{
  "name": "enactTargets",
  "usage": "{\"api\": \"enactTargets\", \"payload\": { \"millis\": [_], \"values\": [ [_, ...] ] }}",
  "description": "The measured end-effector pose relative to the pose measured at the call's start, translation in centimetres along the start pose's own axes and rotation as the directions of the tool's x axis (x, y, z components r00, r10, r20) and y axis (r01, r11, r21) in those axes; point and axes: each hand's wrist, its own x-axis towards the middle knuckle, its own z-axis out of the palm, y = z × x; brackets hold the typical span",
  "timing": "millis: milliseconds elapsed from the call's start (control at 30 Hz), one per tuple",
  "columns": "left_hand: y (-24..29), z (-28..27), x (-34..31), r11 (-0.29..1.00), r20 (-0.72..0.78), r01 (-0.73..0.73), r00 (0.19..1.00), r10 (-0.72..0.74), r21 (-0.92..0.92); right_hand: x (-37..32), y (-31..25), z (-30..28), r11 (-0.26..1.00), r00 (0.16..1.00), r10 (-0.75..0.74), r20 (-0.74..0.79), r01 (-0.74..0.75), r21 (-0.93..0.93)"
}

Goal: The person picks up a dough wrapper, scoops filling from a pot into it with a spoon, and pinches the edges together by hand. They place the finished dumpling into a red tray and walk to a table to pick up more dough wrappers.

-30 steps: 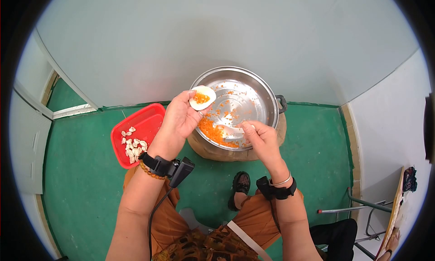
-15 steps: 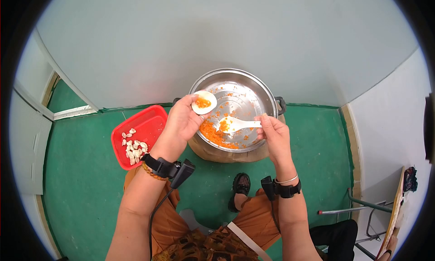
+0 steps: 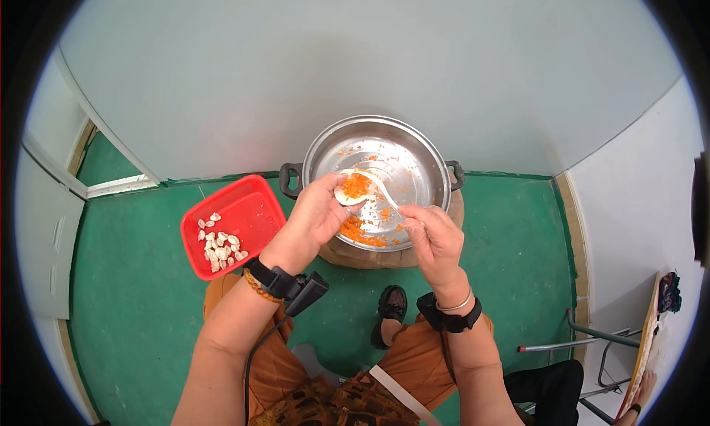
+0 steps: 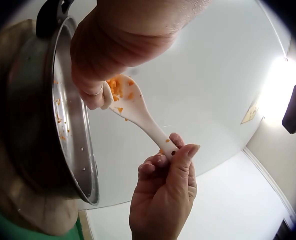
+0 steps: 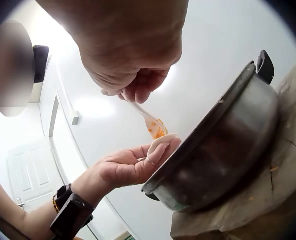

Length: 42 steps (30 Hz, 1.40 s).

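My left hand (image 3: 316,213) cradles a round white dumpling wrapper (image 3: 342,197) over the left side of a wide steel pot (image 3: 316,146), fingers curled beneath it. Between thumb and fingers, my right hand (image 3: 438,241) grips the handle end of a white spoon (image 3: 387,194). Its bowl, carrying chopped orange filling (image 4: 116,89), tilts over the wrapper with its tip right at the dough. In the right wrist view the wrapper (image 5: 163,142) bends up along its edge. More orange filling (image 3: 362,235) lies at the pot's near side.
A red plastic basin (image 3: 260,204) with several folded dumplings (image 3: 220,250) stands on the green floor at left. The pot sits on a wooden stump (image 3: 377,259) close to the grey wall. A folding stool (image 3: 592,339) and another person's dark-clothed leg (image 3: 555,385) are at lower right.
The spoon rose from the filling in the pot with a scoop, then moved left onto the wrapper. My left hand shifted slightly right and nearer with the wrapper.
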Motion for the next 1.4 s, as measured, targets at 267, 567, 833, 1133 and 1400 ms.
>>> {"api": "enactTargets", "payload": {
  "millis": [267,567,833,1133,1400],
  "values": [
    [0.1,0.4,-0.2,1.000,-0.020,0.012,1.000,-0.013,-0.026,0.0,-0.1,-0.1,0.998,0.998,-0.059,0.016,0.059,-0.038],
    [0.0,0.2,0.0,0.999,-0.020,0.000,1.000,0.000,-0.033,-0.1,0.2,0.2,0.995,0.995,-0.094,-0.016,0.093,-0.033],
    [-0.1,0.2,0.1,0.999,-0.021,0.005,1.000,-0.006,-0.039,0.0,-0.1,0.1,0.997,0.998,-0.054,-0.022,0.053,-0.053],
    [-0.3,0.4,-0.2,0.996,0.035,-0.074,0.997,0.072,0.057,-0.1,-0.4,0.4,0.998,0.998,0.018,-0.068,-0.022,-0.065],
    [-1.9,1.6,-0.6,0.917,0.062,-0.277,0.961,0.271,0.287,0.0,-0.9,0.8,0.997,0.996,-0.037,-0.078,0.031,-0.077]
  ]
}}
